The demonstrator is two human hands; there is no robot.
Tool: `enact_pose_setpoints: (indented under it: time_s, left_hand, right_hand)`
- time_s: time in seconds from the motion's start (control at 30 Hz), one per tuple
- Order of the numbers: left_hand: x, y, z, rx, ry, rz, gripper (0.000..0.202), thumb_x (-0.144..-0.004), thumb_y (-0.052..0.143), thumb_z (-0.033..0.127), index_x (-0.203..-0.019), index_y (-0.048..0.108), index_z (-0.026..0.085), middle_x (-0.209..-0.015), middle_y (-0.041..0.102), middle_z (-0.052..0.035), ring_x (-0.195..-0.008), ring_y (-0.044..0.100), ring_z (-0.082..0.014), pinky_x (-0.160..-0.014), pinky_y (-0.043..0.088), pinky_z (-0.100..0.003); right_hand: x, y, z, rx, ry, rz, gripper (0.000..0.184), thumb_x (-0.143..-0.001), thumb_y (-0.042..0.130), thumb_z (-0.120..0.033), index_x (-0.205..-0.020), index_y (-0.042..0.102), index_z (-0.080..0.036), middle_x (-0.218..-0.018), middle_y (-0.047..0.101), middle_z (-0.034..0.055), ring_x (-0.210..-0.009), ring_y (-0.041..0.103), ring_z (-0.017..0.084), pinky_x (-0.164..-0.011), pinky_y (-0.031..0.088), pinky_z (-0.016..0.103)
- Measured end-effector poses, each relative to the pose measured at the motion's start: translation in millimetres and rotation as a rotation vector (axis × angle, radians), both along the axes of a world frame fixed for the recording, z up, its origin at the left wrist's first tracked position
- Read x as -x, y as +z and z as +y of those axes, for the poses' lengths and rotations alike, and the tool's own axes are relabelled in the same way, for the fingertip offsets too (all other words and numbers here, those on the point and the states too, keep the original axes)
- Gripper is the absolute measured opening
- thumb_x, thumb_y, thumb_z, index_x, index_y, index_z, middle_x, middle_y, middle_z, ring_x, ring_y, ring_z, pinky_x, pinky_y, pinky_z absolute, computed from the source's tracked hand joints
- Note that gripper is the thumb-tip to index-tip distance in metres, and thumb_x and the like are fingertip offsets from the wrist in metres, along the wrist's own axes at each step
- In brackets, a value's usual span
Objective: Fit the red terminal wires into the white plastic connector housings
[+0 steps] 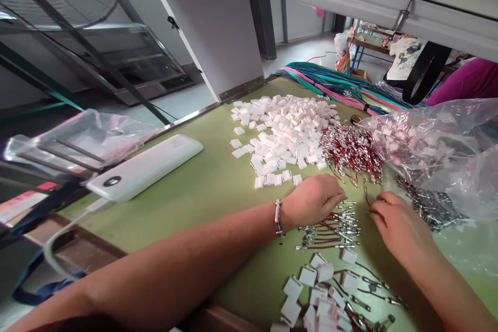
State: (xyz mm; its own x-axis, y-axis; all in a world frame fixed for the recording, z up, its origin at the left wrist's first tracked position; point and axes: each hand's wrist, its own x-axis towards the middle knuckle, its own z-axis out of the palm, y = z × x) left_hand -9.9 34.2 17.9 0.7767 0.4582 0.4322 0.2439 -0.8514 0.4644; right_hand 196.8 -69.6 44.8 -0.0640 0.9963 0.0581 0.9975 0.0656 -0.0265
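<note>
Left hand (313, 199) on a small bunch of red wires with metal ends (330, 231) on the green table (202, 187), fingers curled on them, right hand (392, 223) just beside, fingers loose, white plastic pieces (286, 132) piled behind

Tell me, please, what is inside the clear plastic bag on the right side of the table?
The plastic bag shows red wires with white connectors near its opening. Deeper in, creased, glaring film hides the rest.
</note>
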Motion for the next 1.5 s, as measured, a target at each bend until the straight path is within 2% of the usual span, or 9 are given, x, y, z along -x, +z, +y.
enact_pose_setpoints:
  time_s: [0.2, 0.43, 0.67, 0.8, 0.93, 1.13, 1.27, 1.37, 1.5]
  left_hand:
    - [0.0, -1.3, -1.2, -0.025, -0.02, -0.011, 0.033, -0.097, 0.038, 0.025, -0.081, 0.066, 0.015, -0.075, 0.064, -0.0051, -0.072, 0.058, -0.0146, -0.07, 0.05, -0.03]
    - [-2.1, -1.9, -5.5, -0.006, -0.029, -0.096, 0.024, -0.095, 0.045, 0.022, -0.096, 0.067, 0.015, -0.09, 0.066, -0.0073, -0.085, 0.059, -0.0163, -0.077, 0.051, -0.03]
    - [-3.0, -4.0, -4.1, 0.014, -0.048, -0.12, 0.025, -0.094, 0.045, 0.02, -0.09, 0.069, 0.015, -0.088, 0.066, -0.0077, -0.083, 0.06, -0.0166, -0.076, 0.052, -0.031]
    - [-3.3, -3.7, -4.0, -0.005, -0.045, -0.139, 0.025, -0.095, 0.045, 0.021, -0.089, 0.069, 0.014, -0.085, 0.066, -0.0075, -0.08, 0.06, -0.0162, -0.074, 0.052, -0.031]
    - [-3.3, -3.2, -4.7, -0.01, -0.05, -0.128, 0.025, -0.094, 0.044, 0.02, -0.088, 0.068, 0.015, -0.083, 0.066, -0.0067, -0.079, 0.061, -0.0157, -0.074, 0.052, -0.03]
    - [-3.3, -2.5, -4.8, -0.008, -0.057, -0.138, 0.024, -0.094, 0.044, 0.019, -0.087, 0.068, 0.015, -0.082, 0.067, -0.0065, -0.078, 0.061, -0.0158, -0.072, 0.052, -0.031]
    - [-3.4, 0.0, -5.4, 0.042, -0.022, -0.237, 0.024, -0.094, 0.044, 0.02, -0.092, 0.068, 0.016, -0.085, 0.069, -0.0068, -0.081, 0.063, -0.016, -0.075, 0.055, -0.032]
    - [-1.4, 7.1, -9.4, 0.18, -0.008, -0.305, 0.026, -0.095, 0.046, 0.024, -0.114, 0.062, 0.016, -0.106, 0.069, -0.0095, -0.099, 0.063, -0.0176, -0.088, 0.054, -0.035]
    - [0.9, 18.0, -22.1, 0.402, -0.195, -0.202, 0.043, -0.098, 0.037, 0.026, -0.138, 0.042, 0.013, -0.12, 0.063, -0.0129, -0.103, 0.062, -0.0167, -0.091, 0.053, -0.032]
  right_hand:
    - [12.0, -12.6, -2.5, 0.018, 0.04, -0.272, 0.031, -0.071, 0.047, 0.008, -0.075, 0.067, -0.015, -0.078, 0.063, 0.0083, -0.073, 0.061, 0.021, -0.065, 0.044, 0.033]
    - [-3.2, -7.9, 4.5, -0.138, 0.041, 0.05, 0.018, -0.086, 0.048, -0.016, -0.074, 0.061, -0.02, -0.077, 0.064, 0.0056, -0.069, 0.06, 0.019, -0.063, 0.043, 0.031]
    - [-27.7, -8.5, 19.4, -0.074, -0.224, 0.226, 0.019, -0.085, 0.047, -0.02, -0.095, 0.063, -0.019, -0.069, 0.068, 0.003, -0.06, 0.062, 0.019, -0.055, 0.041, 0.028]
    - [-24.2, -4.8, 18.1, -0.029, 0.013, 0.137, 0.034, -0.089, 0.042, -0.017, -0.116, 0.062, -0.023, -0.08, 0.07, 0.0036, -0.066, 0.064, 0.017, -0.058, 0.043, 0.028]
    - [-10.8, -4.9, 18.5, 0.006, 0.252, -0.177, 0.031, -0.084, 0.05, -0.008, -0.102, 0.069, -0.024, -0.076, 0.066, 0.0037, -0.066, 0.063, 0.018, -0.053, 0.038, 0.028]
    - [-10.0, -21.3, 24.6, -0.125, 0.347, -0.306, 0.024, -0.082, 0.051, -0.004, -0.092, 0.067, -0.019, -0.075, 0.066, 0.0047, -0.065, 0.061, 0.018, -0.052, 0.038, 0.027]
    - [-17.4, -20.9, 20.6, -0.391, 0.377, -0.094, 0.017, -0.089, 0.047, -0.012, -0.089, 0.064, -0.015, -0.074, 0.066, 0.0059, -0.067, 0.06, 0.017, -0.059, 0.044, 0.028]
    - [-5.8, -8.7, 12.2, -0.549, 0.294, 0.26, 0.012, -0.091, 0.047, -0.016, -0.092, 0.059, -0.017, -0.074, 0.065, 0.003, -0.064, 0.059, 0.013, -0.063, 0.046, 0.025]
    - [27.9, 2.5, -0.8, -0.419, 0.234, 0.6, 0.012, -0.09, 0.047, -0.02, -0.089, 0.058, -0.022, -0.074, 0.067, -0.0002, -0.06, 0.06, 0.012, -0.059, 0.047, 0.022]
